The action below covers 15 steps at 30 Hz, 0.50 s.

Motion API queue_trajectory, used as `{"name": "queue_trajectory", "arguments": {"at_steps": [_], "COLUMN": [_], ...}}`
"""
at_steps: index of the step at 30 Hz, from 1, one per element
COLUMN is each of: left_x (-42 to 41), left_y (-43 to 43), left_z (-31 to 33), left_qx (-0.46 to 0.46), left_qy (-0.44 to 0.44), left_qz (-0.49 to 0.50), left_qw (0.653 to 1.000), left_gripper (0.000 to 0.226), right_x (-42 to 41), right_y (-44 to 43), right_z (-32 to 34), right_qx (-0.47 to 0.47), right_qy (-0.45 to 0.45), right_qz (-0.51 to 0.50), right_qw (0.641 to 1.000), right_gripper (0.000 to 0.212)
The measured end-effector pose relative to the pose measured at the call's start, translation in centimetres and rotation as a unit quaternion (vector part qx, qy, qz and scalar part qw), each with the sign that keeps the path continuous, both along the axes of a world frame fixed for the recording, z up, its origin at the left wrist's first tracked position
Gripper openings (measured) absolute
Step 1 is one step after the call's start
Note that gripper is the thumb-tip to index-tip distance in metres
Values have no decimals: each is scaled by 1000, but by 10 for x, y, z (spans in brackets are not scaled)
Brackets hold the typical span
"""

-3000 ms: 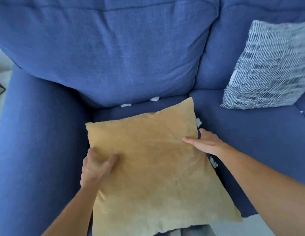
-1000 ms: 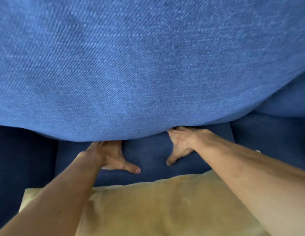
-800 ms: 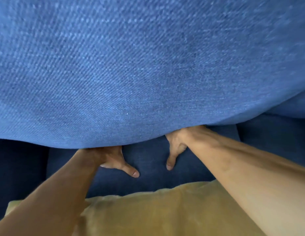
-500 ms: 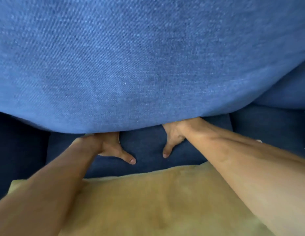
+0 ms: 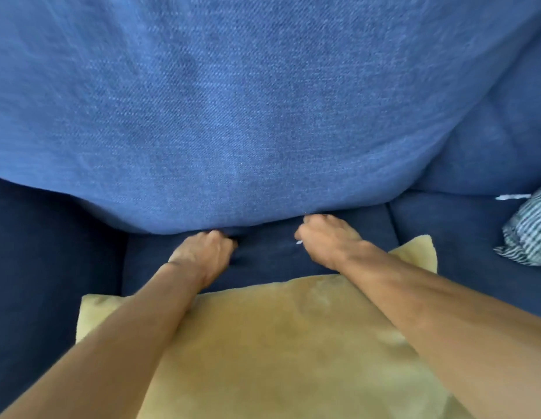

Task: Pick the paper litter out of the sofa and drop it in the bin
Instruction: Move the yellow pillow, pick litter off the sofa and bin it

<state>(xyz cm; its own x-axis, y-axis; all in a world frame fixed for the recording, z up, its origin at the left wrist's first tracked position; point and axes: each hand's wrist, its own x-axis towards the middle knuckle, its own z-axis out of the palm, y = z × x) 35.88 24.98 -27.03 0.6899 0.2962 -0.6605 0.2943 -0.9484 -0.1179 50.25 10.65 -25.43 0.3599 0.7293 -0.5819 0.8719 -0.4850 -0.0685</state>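
At mid-frame a white paper bit (image 5: 299, 242) is pinched in the curled right hand (image 5: 326, 241), and the left hand (image 5: 202, 255) is curled at the crack under the blue back cushion (image 5: 233, 116), where litter gets hidden; whether anything is held there cannot be told.

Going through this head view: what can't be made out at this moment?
Left hand: head view, its own knuckles hide whether the curled fingers hold paper.
Right hand: white sliver beside it too small to tell if gripped.
Sofa crease: hidden under the back cushion.
Bin: out of frame.
Striped pillow: cut by right edge.
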Motion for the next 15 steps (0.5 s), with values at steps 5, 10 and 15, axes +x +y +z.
{"name": "queue_trajectory", "arguments": {"at_steps": [5,10,15], "left_x": [-6,-11,-19], "left_y": [-3,-11,-6], "left_z": [23,73,143], "left_qx": [14,-23,-25], "left_qy": [-19,-107,-152], "left_qz": [66,134,171], "left_qw": [998,985,973], "left_gripper": [38,44,38], "right_x": [-7,-12,-21], "right_y": [-14,-33,-41], "right_z": [28,85,156], "right_qx": [38,93,128], "right_qy": [36,10,-5], "right_qz": [-100,-148,-184], "right_qw": [994,985,974], "right_gripper": [26,28,30]}}
